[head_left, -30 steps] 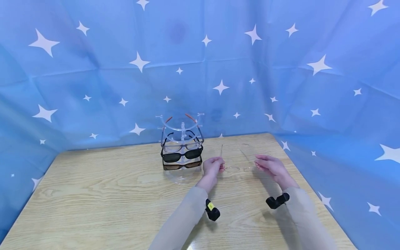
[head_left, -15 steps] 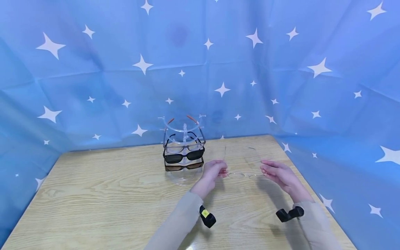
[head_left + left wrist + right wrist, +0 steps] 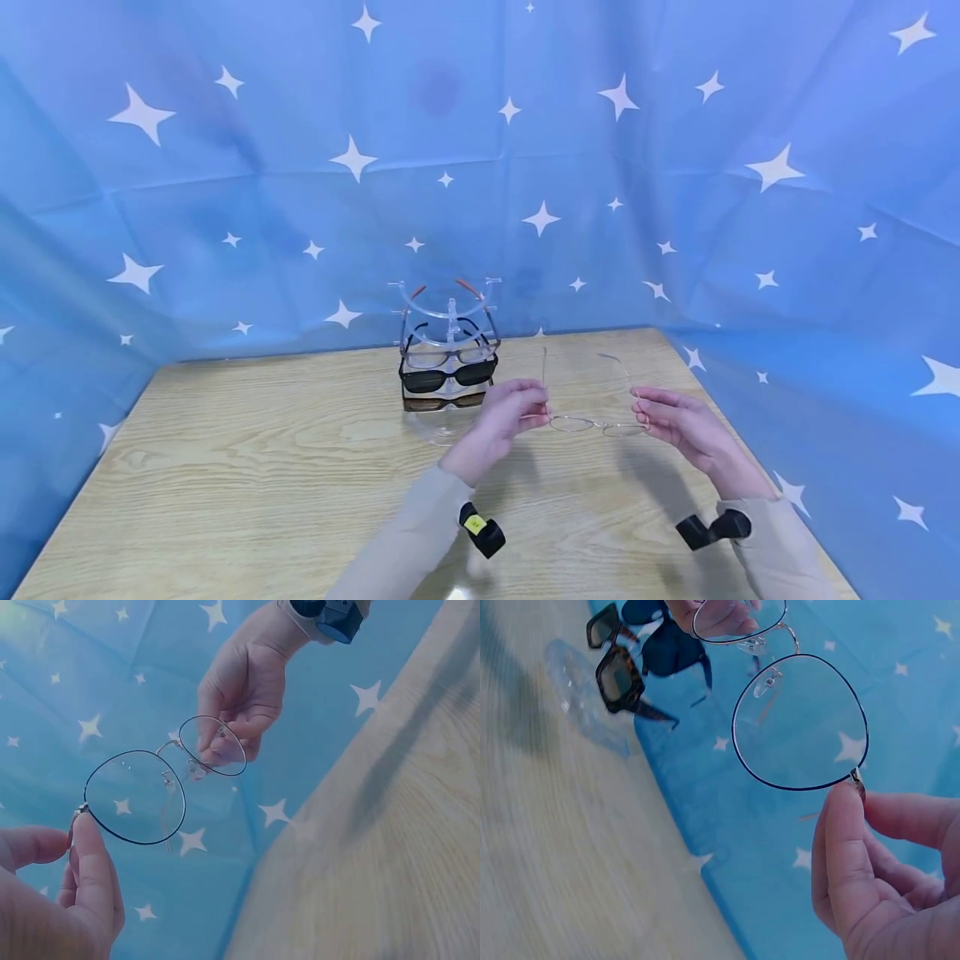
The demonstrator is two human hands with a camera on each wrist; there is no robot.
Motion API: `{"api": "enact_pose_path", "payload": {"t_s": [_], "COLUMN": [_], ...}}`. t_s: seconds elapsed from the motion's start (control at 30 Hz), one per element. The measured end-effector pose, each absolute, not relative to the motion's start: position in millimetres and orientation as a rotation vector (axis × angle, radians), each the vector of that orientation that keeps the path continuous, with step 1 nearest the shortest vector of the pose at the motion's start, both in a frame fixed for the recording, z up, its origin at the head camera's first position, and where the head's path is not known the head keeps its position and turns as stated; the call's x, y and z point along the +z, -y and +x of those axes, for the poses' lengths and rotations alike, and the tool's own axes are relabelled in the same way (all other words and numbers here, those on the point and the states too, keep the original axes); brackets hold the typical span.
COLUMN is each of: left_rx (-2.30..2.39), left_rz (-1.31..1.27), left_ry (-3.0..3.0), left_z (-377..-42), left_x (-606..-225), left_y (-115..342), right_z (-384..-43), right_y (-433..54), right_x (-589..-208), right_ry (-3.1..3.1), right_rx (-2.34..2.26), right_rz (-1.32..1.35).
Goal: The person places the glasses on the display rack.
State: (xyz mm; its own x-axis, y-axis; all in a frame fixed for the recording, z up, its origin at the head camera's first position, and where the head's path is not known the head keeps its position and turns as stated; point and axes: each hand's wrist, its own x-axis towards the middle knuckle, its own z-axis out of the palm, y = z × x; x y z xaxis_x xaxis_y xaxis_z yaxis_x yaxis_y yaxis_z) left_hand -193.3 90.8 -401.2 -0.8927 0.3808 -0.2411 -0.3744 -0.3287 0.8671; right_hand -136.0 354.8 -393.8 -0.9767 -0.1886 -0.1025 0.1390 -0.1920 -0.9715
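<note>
Thin wire-rimmed eyeglasses (image 3: 572, 425) with clear round lenses are held above the table, temples unfolded and pointing away from the person. My left hand (image 3: 510, 414) pinches them at the left hinge between thumb and fingers, as the left wrist view shows up close. At the opposite hinge my right hand (image 3: 688, 425) pinches the other temple. To the left of the left hand stands a clear display stand (image 3: 452, 315) bearing glasses with orange temple tips (image 3: 427, 360), black sunglasses (image 3: 426, 382) and brown-lensed sunglasses (image 3: 442, 403), one above another.
The wooden table (image 3: 262, 467) spreads out left of the arms. Behind and beside it hangs a blue cloth (image 3: 300, 208) with white stars. Each sleeve carries a small black wrist camera (image 3: 483, 533).
Both hands have drawn slightly nearer to the person, and the right hand has shifted right, with the eyeglasses raised between them. The head view has tilted slightly.
</note>
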Motion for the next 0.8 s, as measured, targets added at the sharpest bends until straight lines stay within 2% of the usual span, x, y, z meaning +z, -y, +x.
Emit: {"api": "enact_pose_path", "payload": {"t_s": [0.37, 0.8], "left_rx": [2.263, 2.284], "left_rz": [0.117, 0.127], "left_ry": [-1.468, -1.494], "left_z": [-187, -186], "left_x": [-375, -347], "left_y": [-60, -28], "right_z": [-138, -152], "right_y": [-334, -308], "right_x": [-369, -343], "right_ry": [-1.775, -1.751], "right_rx": [-2.308, -2.307], "right_rz": [-0.147, -0.199]}}
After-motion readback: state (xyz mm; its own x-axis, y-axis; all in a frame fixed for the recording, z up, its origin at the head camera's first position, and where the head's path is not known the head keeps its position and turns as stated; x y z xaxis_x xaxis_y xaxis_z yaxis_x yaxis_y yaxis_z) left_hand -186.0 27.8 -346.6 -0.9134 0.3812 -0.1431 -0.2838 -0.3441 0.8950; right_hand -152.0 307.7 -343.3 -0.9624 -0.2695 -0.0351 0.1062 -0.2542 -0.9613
